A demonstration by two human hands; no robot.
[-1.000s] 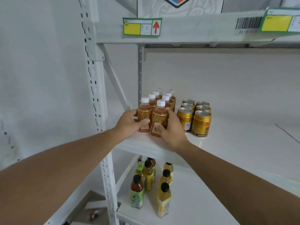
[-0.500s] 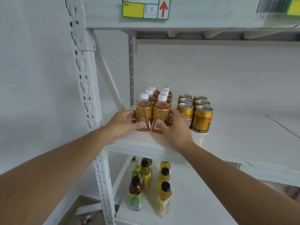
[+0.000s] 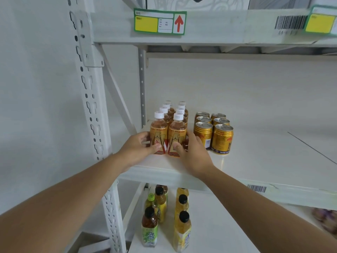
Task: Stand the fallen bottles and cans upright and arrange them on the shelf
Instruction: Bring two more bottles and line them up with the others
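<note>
Several amber tea bottles with white caps stand upright in two rows at the left end of the white middle shelf (image 3: 273, 161). My left hand (image 3: 135, 148) wraps the front left bottle (image 3: 158, 132), thumb across its label. My right hand (image 3: 193, 154) holds the front right bottle (image 3: 177, 133) the same way, and the two bottles touch side by side. Just right of them several gold cans (image 3: 222, 137) stand upright in two rows.
The white perforated upright post (image 3: 91, 99) and a diagonal brace (image 3: 118, 95) stand left of the bottles. Several darker tea and yellow juice bottles (image 3: 182, 232) stand on the lower shelf. A green price label (image 3: 160, 21) hangs on the shelf beam above.
The camera has tilted and drawn slightly nearer. Both hands stay on the two front bottles, which stand a little straighter and closer together than one second ago.
</note>
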